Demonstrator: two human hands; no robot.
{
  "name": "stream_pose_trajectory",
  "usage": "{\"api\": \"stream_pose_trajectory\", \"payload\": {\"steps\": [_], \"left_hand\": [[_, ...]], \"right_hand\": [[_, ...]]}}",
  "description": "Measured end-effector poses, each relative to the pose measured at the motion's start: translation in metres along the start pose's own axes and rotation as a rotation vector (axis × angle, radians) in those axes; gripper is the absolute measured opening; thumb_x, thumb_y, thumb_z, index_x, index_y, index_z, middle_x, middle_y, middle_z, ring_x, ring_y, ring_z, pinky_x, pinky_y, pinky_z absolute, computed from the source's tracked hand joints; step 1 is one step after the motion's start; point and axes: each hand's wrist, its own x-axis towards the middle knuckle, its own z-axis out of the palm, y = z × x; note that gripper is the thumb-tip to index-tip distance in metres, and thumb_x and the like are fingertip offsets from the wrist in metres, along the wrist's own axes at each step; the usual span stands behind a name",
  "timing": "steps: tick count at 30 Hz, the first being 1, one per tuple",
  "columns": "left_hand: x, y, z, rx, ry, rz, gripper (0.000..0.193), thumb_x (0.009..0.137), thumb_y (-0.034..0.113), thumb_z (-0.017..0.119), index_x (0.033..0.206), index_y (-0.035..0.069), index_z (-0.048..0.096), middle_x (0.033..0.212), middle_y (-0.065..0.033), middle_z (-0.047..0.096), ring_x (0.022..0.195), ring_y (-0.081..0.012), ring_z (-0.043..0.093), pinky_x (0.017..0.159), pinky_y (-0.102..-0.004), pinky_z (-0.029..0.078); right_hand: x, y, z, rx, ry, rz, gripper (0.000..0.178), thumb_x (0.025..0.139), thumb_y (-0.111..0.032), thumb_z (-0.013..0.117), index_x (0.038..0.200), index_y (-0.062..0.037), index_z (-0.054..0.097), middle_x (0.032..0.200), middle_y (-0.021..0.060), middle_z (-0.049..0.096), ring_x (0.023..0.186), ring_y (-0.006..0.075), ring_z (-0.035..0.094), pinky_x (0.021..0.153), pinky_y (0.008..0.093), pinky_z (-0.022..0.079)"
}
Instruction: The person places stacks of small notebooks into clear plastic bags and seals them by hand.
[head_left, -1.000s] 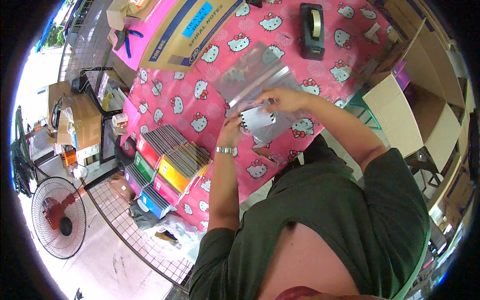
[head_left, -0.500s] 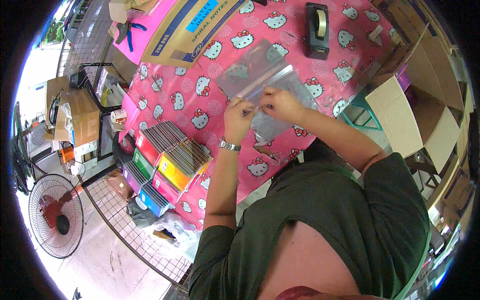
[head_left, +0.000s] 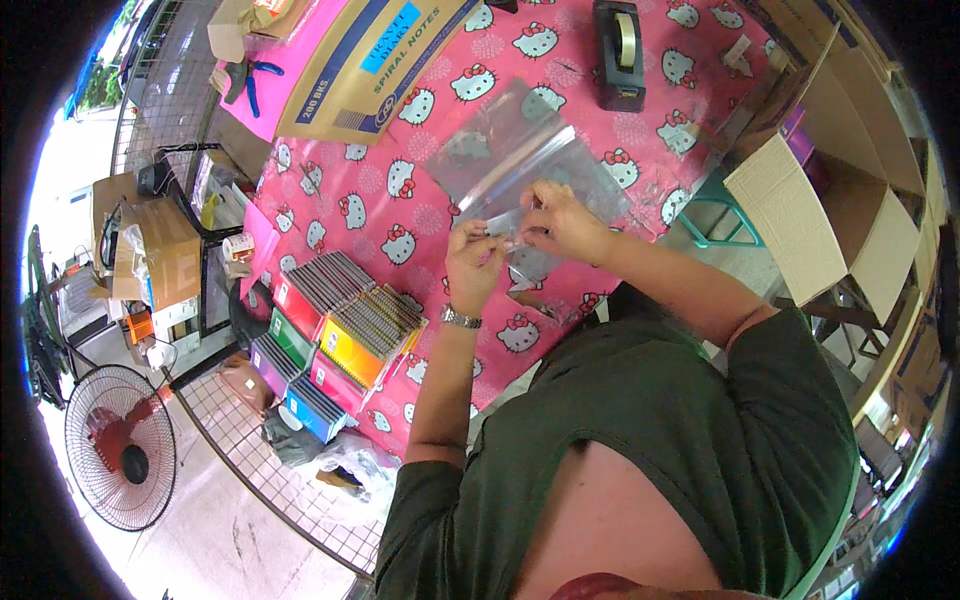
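A clear plastic bag (head_left: 500, 150) lies flat on the pink, cartoon-cat-patterned tablecloth, a shiny band running across it. At its near left edge, my left hand (head_left: 474, 265) is closed in a pinch, with a metal watch on the wrist. My right hand (head_left: 566, 228) lies over the bag with its fingers curled and pinched, close to the left fingertips. Between the fingertips is a bit of clear plastic that seems to be the bag's edge; the fingers partly hide it. To the left of my left forearm stand stacks of spiral notebooks (head_left: 352, 345) in several colours.
A black tape dispenser (head_left: 620, 60) sits at the far right. A cardboard carton (head_left: 350, 85) and blue-handled pliers (head_left: 252, 85) are at the far left. Beyond the table are an open cardboard box (head_left: 790, 215), a green stool (head_left: 715, 225) and a standing fan (head_left: 120, 445).
Both hands have drawn slightly nearer to my body, the left one more, still pinching. The bag stays in place, and the whole view has shifted a little.
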Motion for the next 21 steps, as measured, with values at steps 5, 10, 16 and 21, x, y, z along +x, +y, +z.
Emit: {"api": "stream_pose_trajectory", "payload": {"steps": [5, 10, 16, 21], "left_hand": [[0.005, 0.017, 0.009, 0.232, 0.217, -0.155, 0.017, 0.06, 0.019, 0.081, 0.076, 0.015, 0.075, 0.111, -0.005, 0.055, 0.104, -0.0237, 0.048, 0.093, -0.038, 0.036], [0.014, 0.029, 0.006, 0.366, 0.179, -0.288, 0.013, 0.056, 0.018, 0.08, 0.067, 0.018, 0.073, 0.109, -0.0064, 0.057, 0.107, -0.0282, 0.047, 0.091, -0.0434, 0.036], [0.041, 0.024, -0.007, 0.183, -0.113, -0.313, 0.024, 0.056, 0.014, 0.08, 0.077, 0.009, 0.069, 0.1, -0.0071, 0.064, 0.101, -0.0308, 0.055, 0.087, -0.0417, 0.043], [0.038, 0.021, -0.01, -0.085, -0.061, -0.314, 0.025, 0.063, 0.006, 0.077, 0.087, 0.006, 0.069, 0.094, -0.0078, 0.065, 0.094, -0.0232, 0.058, 0.083, -0.0348, 0.046]], "right_hand": [[0.014, -0.012, 0.013, -0.184, 0.089, 0.22, 0.016, 0.076, -0.026, 0.071, 0.07, -0.012, 0.066, 0.11, 0.0065, 0.05, 0.112, 0.0306, 0.039, 0.088, 0.0504, 0.031], [0.034, 0.01, -0.036, -0.052, 0.268, 0.169, 0.022, 0.08, -0.027, 0.065, 0.08, -0.0059, 0.069, 0.108, 0.0113, 0.059, 0.103, 0.0308, 0.051, 0.087, 0.0455, 0.04], [0.017, 0.176, -0.121, 0.134, 0.752, 0.928, 0.019, 0.082, -0.017, 0.065, 0.091, -0.0005, 0.066, 0.08, 0.0084, 0.066, 0.067, 0.017, 0.059, 0.061, 0.0297, 0.047], [0.014, 0.164, -0.113, 0.846, 0.828, 0.819, 0.009, 0.087, -0.015, 0.062, 0.088, -0.0063, 0.064, 0.076, -0.0004, 0.056, 0.061, 0.0089, 0.048, 0.057, 0.0247, 0.042]]}}
